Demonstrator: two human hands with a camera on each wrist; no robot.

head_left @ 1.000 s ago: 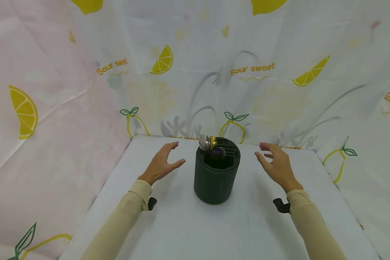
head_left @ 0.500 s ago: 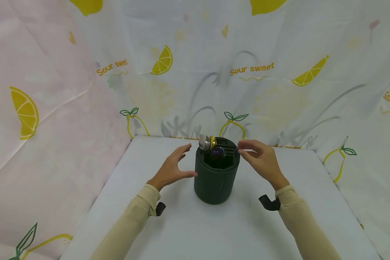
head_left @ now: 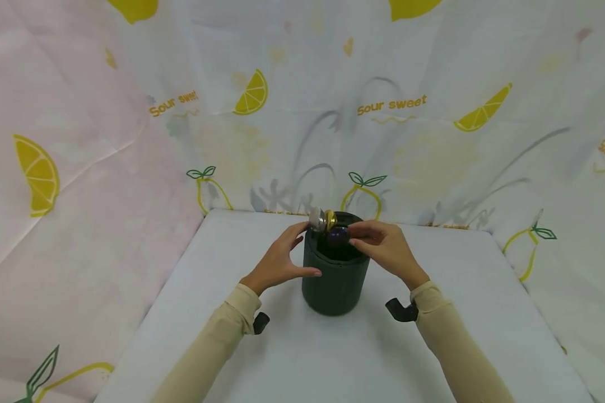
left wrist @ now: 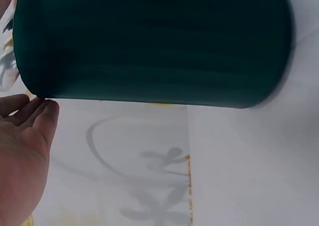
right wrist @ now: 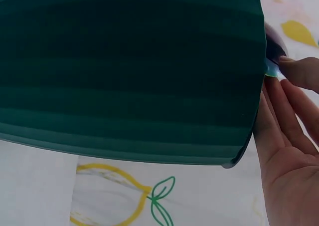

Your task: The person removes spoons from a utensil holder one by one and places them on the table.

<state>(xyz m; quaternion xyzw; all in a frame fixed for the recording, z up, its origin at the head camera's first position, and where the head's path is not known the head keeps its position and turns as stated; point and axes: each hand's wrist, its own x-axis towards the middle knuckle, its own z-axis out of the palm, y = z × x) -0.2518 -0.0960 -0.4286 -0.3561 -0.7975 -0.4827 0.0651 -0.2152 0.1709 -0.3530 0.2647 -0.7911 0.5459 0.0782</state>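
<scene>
A dark green ribbed utensil holder stands upright on the white table, its slotted top partly covered by my right hand. Rounded, shiny spoon heads stick out of it: a silver spoon, a gold spoon and a dark purple spoon. My left hand curves around the holder's left side, thumb at the front and fingers by the rim. With thumb and fingertips, my right hand pinches the purple spoon's head; in the right wrist view its glossy edge shows under the thumb. The spoon handles are hidden inside.
The white table runs up to a lemon-print cloth hanging behind and at both sides. Black wrist-camera mounts project inward from the sleeves.
Both hands have moved inward from either side. The left now curves around the holder, and the right has reached over the rim and taken hold of the purple spoon's head.
</scene>
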